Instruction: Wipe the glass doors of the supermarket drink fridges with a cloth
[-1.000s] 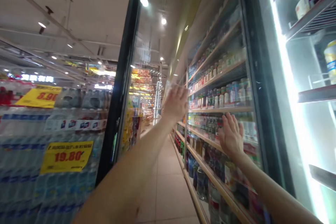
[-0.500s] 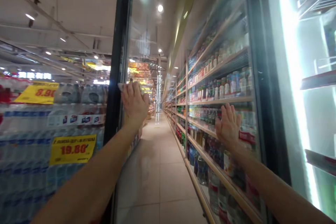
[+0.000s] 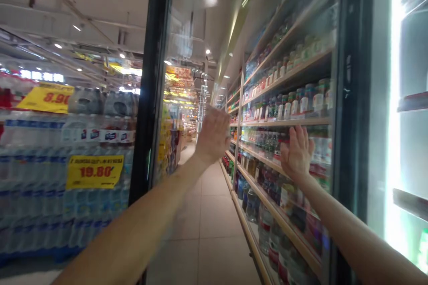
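Note:
A glass cooler door [image 3: 187,31] with a black frame [image 3: 152,98] stands swung out in front of me. My left hand [image 3: 216,132] lies flat against the glass near its middle, fingers stretched upward and a little blurred by motion. My right hand [image 3: 297,156] rests on the same pane further right, with its fingers spread and nothing in it. Through the glass I see a long aisle of shelves [image 3: 284,120] filled with bottled drinks.
Stacked packs of water bottles [image 3: 67,196] with yellow price signs [image 3: 94,171] fill the left side. To the right is the open cooler's interior with a bright light strip [image 3: 394,98] and wire shelves. A tiled aisle floor [image 3: 210,231] runs ahead.
My left hand slid left across the glass to the black frame, then back right to the middle. My right hand stayed pressed on the pane. The view shifted slightly.

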Action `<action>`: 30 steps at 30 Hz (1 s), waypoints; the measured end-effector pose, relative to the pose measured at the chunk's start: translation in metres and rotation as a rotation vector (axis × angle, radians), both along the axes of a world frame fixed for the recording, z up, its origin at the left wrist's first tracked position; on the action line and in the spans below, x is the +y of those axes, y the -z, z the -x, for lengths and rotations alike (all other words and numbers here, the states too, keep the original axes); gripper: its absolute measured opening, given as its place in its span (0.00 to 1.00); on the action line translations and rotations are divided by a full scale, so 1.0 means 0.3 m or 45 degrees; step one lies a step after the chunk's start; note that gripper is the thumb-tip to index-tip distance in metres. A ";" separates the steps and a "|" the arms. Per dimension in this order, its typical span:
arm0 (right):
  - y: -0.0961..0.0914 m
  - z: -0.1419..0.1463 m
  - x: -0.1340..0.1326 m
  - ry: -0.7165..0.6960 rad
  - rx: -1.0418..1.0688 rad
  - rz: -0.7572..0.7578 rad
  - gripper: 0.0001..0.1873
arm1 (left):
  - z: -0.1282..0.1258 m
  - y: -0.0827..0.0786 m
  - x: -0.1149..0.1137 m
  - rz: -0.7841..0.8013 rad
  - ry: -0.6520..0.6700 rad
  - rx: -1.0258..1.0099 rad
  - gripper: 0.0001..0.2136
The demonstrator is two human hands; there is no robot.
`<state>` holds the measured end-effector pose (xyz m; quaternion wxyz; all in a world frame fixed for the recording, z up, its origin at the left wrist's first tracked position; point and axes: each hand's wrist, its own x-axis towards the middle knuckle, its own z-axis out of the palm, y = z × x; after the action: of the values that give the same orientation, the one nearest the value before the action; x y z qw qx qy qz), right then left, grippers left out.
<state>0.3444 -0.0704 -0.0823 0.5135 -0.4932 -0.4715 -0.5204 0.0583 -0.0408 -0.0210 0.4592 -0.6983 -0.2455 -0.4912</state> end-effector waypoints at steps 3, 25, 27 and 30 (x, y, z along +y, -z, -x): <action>-0.002 -0.002 0.000 -0.014 0.010 0.014 0.31 | 0.000 0.024 -0.010 0.012 0.008 0.285 0.23; 0.001 -0.003 -0.002 -0.038 0.006 -0.015 0.29 | 0.108 0.116 0.004 -0.109 -0.070 0.534 0.23; 0.002 0.000 -0.003 -0.051 0.012 -0.023 0.28 | 0.148 0.095 0.010 -0.107 -0.095 0.214 0.23; 0.004 0.005 -0.003 -0.059 0.027 -0.025 0.29 | 0.218 0.071 0.018 -0.119 -0.138 -0.283 0.25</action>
<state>0.3428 -0.0712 -0.0835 0.5354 -0.4825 -0.4720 -0.5077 -0.0071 -0.0353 -0.0424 0.4872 -0.6030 -0.3091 -0.5509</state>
